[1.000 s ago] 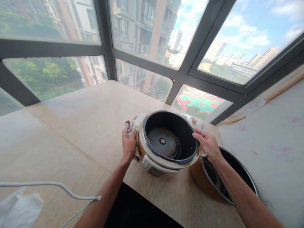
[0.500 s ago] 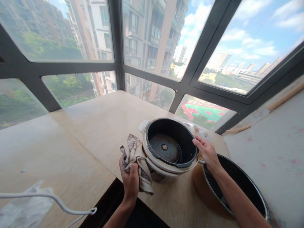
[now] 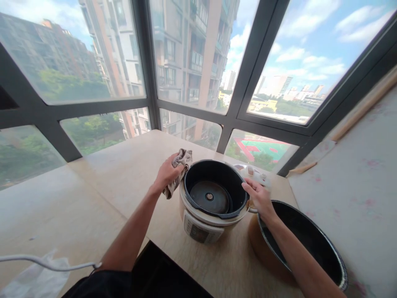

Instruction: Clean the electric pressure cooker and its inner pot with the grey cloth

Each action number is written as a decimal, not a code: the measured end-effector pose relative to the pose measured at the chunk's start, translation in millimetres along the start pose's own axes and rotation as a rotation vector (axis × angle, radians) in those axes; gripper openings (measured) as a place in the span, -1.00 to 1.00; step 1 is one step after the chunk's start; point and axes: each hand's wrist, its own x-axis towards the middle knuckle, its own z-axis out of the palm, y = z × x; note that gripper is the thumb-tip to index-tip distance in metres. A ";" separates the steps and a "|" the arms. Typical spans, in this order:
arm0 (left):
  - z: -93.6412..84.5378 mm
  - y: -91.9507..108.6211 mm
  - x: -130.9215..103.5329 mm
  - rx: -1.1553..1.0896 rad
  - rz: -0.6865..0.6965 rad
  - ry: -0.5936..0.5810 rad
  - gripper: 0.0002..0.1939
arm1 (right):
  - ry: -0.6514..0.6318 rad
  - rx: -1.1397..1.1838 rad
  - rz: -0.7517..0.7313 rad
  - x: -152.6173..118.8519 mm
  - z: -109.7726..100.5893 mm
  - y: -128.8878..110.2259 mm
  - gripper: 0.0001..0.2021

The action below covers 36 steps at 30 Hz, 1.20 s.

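An electric pressure cooker [image 3: 201, 227] stands lidless on the counter, its dark inside and round heating plate [image 3: 208, 198] showing. My left hand [image 3: 167, 173] is closed on a bunched brown-and-white cloth [image 3: 183, 162], at the cooker's far left side; whether the cloth touches the cooker there I cannot tell. At the right rim, my right hand [image 3: 257, 196] grips the cooker's edge near its side handle, thumb toward the inside. The control panel on the cooker's front is in sight.
A large oval dark-lined pot [image 3: 305, 238] stands right of the cooker, under my right forearm. Behind the cooker lies a white lid-like part [image 3: 252, 170]. A white cable [image 3: 46, 263] and crumpled plastic [image 3: 40, 277] lie at the lower left. Windows [image 3: 189, 58] border the counter [image 3: 102, 186].
My left hand has carried the cloth from the cooker's front left up to its far left side, uncovering the control panel. My right hand keeps its hold on the rim.
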 end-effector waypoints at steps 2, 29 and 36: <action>-4.3 6.0 7.2 0.121 0.071 -0.126 -0.48 | 0.012 -0.012 -0.011 0.9 0.1 2.6 -0.31; -49.9 11.1 -135.8 0.584 -0.148 0.012 -0.10 | 0.028 0.022 0.013 -1.5 0.1 2.2 -0.39; -50.8 12.1 -95.2 0.788 0.140 -0.289 -0.23 | 0.056 0.017 0.049 -3.0 1.1 -1.5 -0.36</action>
